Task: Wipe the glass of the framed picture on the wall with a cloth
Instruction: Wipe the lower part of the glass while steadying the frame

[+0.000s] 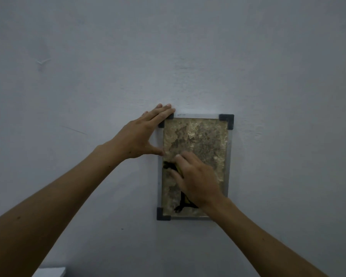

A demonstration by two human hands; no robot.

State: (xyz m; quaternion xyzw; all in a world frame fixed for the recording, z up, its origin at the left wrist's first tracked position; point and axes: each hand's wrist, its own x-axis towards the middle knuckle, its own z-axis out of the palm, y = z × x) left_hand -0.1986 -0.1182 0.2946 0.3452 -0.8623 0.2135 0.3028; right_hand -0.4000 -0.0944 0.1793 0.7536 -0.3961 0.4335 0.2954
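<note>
With the left hand (pixel 142 134) spread flat, steadying the framed picture's (pixel 196 136) top-left corner on the wall (pixel 88 76), the right hand (pixel 196 176) presses a mostly hidden dark cloth (pixel 169 165) mid-glass; wiping looks underway, the lower glass likely left.

Pale grey-white painted wall (pixel 188 56) fills almost whole view. Small chevron-shaped dent (pixel 42 62) in paint at upper left. Thin diagonal scratch (pixel 74 130) at left of middle. Faint scuff marks (pixel 258 135) at right. Tiny dark speck (pixel 122 229) low on wall. White flat-topped object (pixel 50 271) at bottom left corner, cut off by edge, kind unclear
</note>
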